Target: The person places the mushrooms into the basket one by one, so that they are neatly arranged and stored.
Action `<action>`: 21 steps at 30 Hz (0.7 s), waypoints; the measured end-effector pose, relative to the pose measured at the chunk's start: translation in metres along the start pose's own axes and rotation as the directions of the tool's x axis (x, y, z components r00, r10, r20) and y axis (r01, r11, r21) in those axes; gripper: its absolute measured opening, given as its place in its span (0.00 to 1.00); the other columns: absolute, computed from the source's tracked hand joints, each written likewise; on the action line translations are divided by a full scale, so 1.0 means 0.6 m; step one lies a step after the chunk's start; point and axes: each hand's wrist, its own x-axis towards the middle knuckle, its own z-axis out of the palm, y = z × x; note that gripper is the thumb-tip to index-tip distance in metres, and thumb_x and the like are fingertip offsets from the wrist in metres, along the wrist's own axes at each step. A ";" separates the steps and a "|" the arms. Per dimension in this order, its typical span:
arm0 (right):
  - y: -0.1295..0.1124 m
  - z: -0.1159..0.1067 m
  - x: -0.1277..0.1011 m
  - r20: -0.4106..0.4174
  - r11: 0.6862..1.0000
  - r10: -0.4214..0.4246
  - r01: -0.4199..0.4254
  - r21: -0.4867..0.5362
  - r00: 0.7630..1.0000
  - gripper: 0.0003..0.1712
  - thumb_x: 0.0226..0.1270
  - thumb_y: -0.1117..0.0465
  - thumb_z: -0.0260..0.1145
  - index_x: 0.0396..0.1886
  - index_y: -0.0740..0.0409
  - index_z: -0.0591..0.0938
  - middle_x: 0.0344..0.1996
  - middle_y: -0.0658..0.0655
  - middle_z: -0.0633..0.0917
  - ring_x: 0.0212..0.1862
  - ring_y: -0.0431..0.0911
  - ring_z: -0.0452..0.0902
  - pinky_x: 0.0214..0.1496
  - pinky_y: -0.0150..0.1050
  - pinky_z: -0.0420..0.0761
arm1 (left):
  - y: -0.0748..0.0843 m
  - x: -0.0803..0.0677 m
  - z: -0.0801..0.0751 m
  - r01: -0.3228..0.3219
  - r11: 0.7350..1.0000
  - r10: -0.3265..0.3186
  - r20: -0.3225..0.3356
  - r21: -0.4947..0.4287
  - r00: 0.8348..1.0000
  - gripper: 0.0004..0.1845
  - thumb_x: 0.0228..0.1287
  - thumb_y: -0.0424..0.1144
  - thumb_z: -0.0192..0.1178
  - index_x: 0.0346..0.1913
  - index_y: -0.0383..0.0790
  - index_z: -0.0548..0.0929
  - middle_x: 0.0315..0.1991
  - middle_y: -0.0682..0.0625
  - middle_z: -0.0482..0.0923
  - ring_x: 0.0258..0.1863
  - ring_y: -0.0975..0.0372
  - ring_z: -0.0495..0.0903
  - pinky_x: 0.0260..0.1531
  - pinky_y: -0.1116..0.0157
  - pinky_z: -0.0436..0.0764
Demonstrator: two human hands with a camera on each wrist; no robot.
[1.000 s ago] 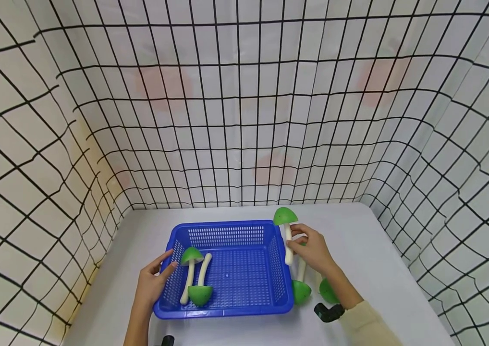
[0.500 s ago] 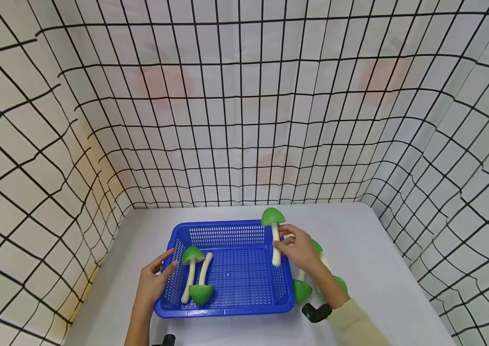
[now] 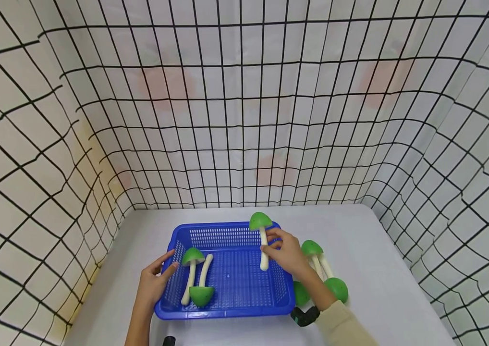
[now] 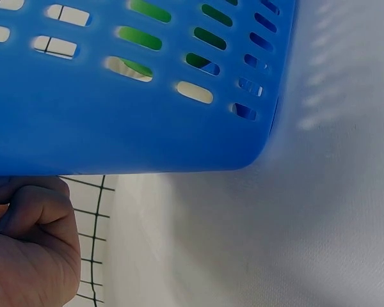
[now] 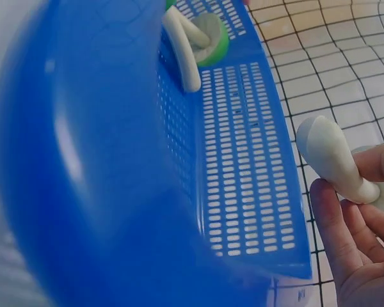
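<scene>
My right hand (image 3: 288,252) pinches the white stem of a toy mushroom (image 3: 260,222) over the right part of a blue plastic basket (image 3: 223,313). Its green cap points up and away in the head view; in the right wrist view the stem end (image 5: 329,150) sits between thumb and fingers. At the basket's left side, my left hand (image 3: 152,278) grips the rim, and the left wrist view has its curled fingers against that edge. Inside on the left lie two more green-capped mushrooms, one with its cap (image 3: 192,256) at the far end, the other with its cap (image 3: 201,295) nearer me.
Right of the basket, several green-capped mushrooms (image 3: 312,248) lie on the white table (image 3: 383,269), one cap (image 3: 301,293) close against the basket wall and partly behind my right forearm. White walls with a black grid (image 3: 244,120) enclose the table's back and sides.
My right hand has carried the mushroom leftward, from beside the basket's right rim to over its inside. The left hand and the basket have stayed nearly in place.
</scene>
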 end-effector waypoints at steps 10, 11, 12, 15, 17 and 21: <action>0.001 0.030 -0.001 0.018 1.000 -0.016 0.015 0.018 1.000 0.26 0.64 0.65 0.74 0.61 0.63 0.80 0.46 0.62 0.81 0.36 0.45 0.87 0.33 0.37 0.87 | -0.002 -0.001 0.005 0.007 1.000 -0.007 0.006 0.000 1.000 0.27 0.71 0.50 0.66 0.71 0.54 0.78 0.40 0.44 0.70 0.46 0.52 0.71 0.34 0.67 0.76; 0.001 0.033 -0.001 0.017 1.000 -0.019 0.019 0.012 1.000 0.26 0.63 0.65 0.74 0.61 0.64 0.80 0.45 0.62 0.81 0.35 0.45 0.87 0.32 0.37 0.87 | -0.002 0.000 0.006 0.007 1.000 -0.007 0.010 0.001 1.000 0.27 0.71 0.50 0.66 0.71 0.54 0.78 0.40 0.44 0.69 0.46 0.52 0.71 0.34 0.67 0.76; 0.001 0.035 0.000 0.014 1.000 -0.023 0.023 0.009 1.000 0.26 0.63 0.65 0.75 0.60 0.64 0.80 0.44 0.61 0.82 0.34 0.44 0.86 0.31 0.37 0.87 | -0.002 0.000 0.007 0.006 1.000 -0.006 0.013 0.003 1.000 0.27 0.71 0.50 0.66 0.71 0.54 0.78 0.40 0.44 0.70 0.46 0.52 0.71 0.34 0.67 0.76; 0.000 0.044 0.004 0.011 0.999 -0.037 0.037 0.004 0.999 0.26 0.62 0.65 0.75 0.59 0.65 0.80 0.42 0.61 0.82 0.33 0.44 0.86 0.32 0.42 0.88 | -0.002 0.001 0.006 -0.001 1.000 0.001 0.013 0.013 1.000 0.28 0.71 0.52 0.66 0.71 0.54 0.78 0.41 0.44 0.70 0.47 0.51 0.71 0.36 0.66 0.75; 0.000 0.051 0.006 0.017 0.999 -0.044 0.044 0.008 0.999 0.26 0.62 0.65 0.75 0.59 0.66 0.80 0.42 0.61 0.82 0.33 0.43 0.86 0.33 0.46 0.89 | -0.003 0.002 0.005 -0.004 1.000 0.004 0.007 0.021 1.000 0.28 0.70 0.53 0.66 0.71 0.54 0.78 0.41 0.44 0.70 0.48 0.51 0.71 0.36 0.65 0.74; 0.001 0.066 0.007 0.033 0.999 -0.041 0.040 0.010 0.999 0.25 0.61 0.65 0.75 0.57 0.66 0.81 0.41 0.62 0.83 0.32 0.43 0.86 0.34 0.51 0.89 | -0.004 0.001 0.003 0.001 1.000 -0.001 -0.001 0.020 1.000 0.28 0.70 0.53 0.66 0.71 0.54 0.78 0.41 0.44 0.69 0.48 0.52 0.70 0.36 0.66 0.75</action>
